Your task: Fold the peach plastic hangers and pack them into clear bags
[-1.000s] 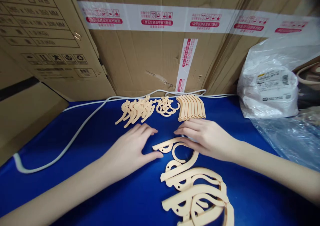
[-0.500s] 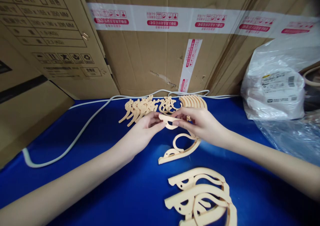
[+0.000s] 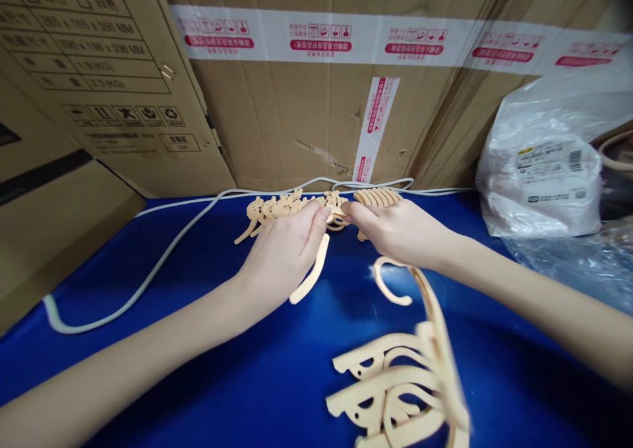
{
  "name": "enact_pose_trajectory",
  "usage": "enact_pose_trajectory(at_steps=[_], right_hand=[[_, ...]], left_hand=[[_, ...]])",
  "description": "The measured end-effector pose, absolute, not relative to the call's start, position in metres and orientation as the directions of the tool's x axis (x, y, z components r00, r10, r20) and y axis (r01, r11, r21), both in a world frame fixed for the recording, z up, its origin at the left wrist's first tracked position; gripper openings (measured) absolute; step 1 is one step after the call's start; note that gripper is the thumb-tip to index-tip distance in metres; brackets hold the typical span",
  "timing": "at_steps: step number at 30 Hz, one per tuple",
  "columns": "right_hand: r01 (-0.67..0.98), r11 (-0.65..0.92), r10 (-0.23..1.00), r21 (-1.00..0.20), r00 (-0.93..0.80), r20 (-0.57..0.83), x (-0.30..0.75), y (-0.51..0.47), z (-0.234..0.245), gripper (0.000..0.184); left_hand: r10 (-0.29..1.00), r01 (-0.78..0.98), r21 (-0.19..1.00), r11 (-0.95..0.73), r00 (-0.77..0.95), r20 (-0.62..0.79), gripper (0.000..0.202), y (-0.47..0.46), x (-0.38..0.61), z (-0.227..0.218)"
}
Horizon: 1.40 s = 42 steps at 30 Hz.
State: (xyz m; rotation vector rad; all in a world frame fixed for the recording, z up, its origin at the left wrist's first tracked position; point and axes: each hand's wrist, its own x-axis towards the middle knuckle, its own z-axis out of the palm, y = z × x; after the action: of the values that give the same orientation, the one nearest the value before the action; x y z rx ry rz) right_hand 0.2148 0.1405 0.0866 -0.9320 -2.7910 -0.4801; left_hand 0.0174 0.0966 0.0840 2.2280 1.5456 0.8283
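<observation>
My left hand [image 3: 284, 253] is closed on a curved cream plastic strip [image 3: 310, 274] that hangs down from its fingers. My right hand [image 3: 395, 231] is pinched on the other part of the same cream piece, a hooked arm [image 3: 403, 288] that trails blurred toward me. The fingertips of both hands meet above the blue mat [image 3: 208, 342]. Just beyond them lie sorted cream parts: a row of branched pieces [image 3: 270, 214], a cluster of rings [image 3: 336, 207] and a fan of curved strips [image 3: 380, 197]. A pile of whole cream frames [image 3: 390, 388] lies near me.
Taped cardboard boxes [image 3: 306, 105] wall the back and left. A white cable [image 3: 148, 263] runs along the mat's far edge and off to the left. A white plastic bag with a barcode label [image 3: 539, 177] and clear plastic film [image 3: 578, 270] sit at the right.
Both hands lifted one frame off the near pile, carried it toward the sorted rows and pulled it into two parts; a strip now hangs from the left hand, a hooked arm from the right.
</observation>
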Motion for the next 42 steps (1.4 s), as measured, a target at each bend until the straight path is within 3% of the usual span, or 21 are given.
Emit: enact_pose_trajectory(at_steps=[2, 4, 6, 7, 9, 13, 16, 20, 24, 29, 30, 32, 34, 36, 39, 42], right_hand=[[0.606, 0.794, 0.582, 0.057, -0.783, 0.221, 0.215, 0.146, 0.087, 0.020], [0.559, 0.790, 0.611, -0.253, -0.756, 0.237, 0.217, 0.152, 0.089, 0.016], [0.453, 0.678, 0.679, -0.579, -0.688, 0.257, 0.222, 0.154, 0.093, 0.023], [0.386, 0.600, 0.715, -0.700, -0.652, 0.253, 0.226, 0.153, 0.096, 0.025], [0.276, 0.461, 0.768, -0.843, -0.601, 0.223, 0.232, 0.149, 0.101, 0.031], [0.127, 0.283, 0.789, -0.951, -0.594, 0.156, 0.237, 0.140, 0.108, 0.034], [0.039, 0.185, 0.814, -0.982, -0.566, 0.131, 0.234, 0.138, 0.110, 0.027], [-0.034, 0.045, 0.884, -0.998, -0.464, 0.056, 0.231, 0.141, 0.112, 0.019], [-0.158, -0.071, 0.949, -0.985, -0.316, -0.018, 0.232, 0.147, 0.111, 0.022], [-0.301, 0.024, 0.999, -0.953, -0.014, 0.030, 0.232, 0.148, 0.102, 0.015], [-0.301, 0.075, 0.997, -0.951, 0.028, 0.069, 0.232, 0.148, 0.101, 0.013], [-0.253, 0.186, 0.982, -0.949, 0.078, 0.172, 0.233, 0.147, 0.099, 0.012], [-0.154, 0.300, 0.953, -0.941, 0.091, 0.289, 0.237, 0.148, 0.101, 0.010], [-0.011, 0.373, 0.928, -0.928, 0.007, 0.373, 0.243, 0.150, 0.106, 0.018], [0.250, 0.493, 0.866, -0.833, -0.228, 0.444, 0.253, 0.151, 0.113, 0.027], [0.575, 0.660, 0.743, -0.484, -0.402, 0.536, 0.257, 0.148, 0.116, 0.022]], left_hand=[[0.930, 0.852, 0.403, -0.333, 0.228, 0.288, 0.033, 0.096, 0.020, 0.085], [0.930, 0.912, 0.307, -0.272, 0.167, 0.327, 0.033, 0.102, 0.016, 0.088], [0.925, 0.933, 0.298, -0.200, 0.080, 0.370, 0.037, 0.118, 0.002, 0.093], [0.933, 0.921, 0.350, -0.169, 0.036, 0.357, 0.039, 0.129, -0.009, 0.095], [0.951, 0.910, 0.382, -0.164, 0.044, 0.305, 0.037, 0.154, -0.036, 0.097], [0.983, 0.896, 0.415, -0.157, 0.099, 0.157, 0.037, 0.195, -0.079, 0.083], [0.989, 0.905, 0.405, -0.133, 0.093, 0.119, 0.036, 0.205, -0.086, 0.064], [0.981, 0.923, 0.371, -0.099, 0.029, 0.190, 0.032, 0.206, -0.084, 0.053], [0.970, 0.928, 0.364, -0.074, -0.018, 0.243, 0.031, 0.205, -0.087, 0.057], [0.952, 0.895, 0.414, -0.163, 0.032, 0.305, 0.044, 0.181, -0.060, 0.072], [0.954, 0.829, 0.515, -0.218, 0.070, 0.292, 0.050, 0.171, -0.050, 0.076], [0.986, 0.671, 0.724, -0.160, 0.143, 0.085, 0.066, 0.149, -0.029, 0.085], [0.932, 0.520, 0.854, -0.026, 0.322, -0.168, 0.073, 0.129, -0.013, 0.093], [0.896, 0.396, 0.916, 0.058, 0.384, -0.223, 0.056, 0.115, -0.002, 0.099], [0.913, 0.163, 0.978, 0.132, 0.364, -0.184, 0.030, 0.109, 0.003, 0.103], [0.891, -0.048, 0.978, 0.205, 0.423, -0.166, 0.034, 0.111, 0.006, 0.104]])
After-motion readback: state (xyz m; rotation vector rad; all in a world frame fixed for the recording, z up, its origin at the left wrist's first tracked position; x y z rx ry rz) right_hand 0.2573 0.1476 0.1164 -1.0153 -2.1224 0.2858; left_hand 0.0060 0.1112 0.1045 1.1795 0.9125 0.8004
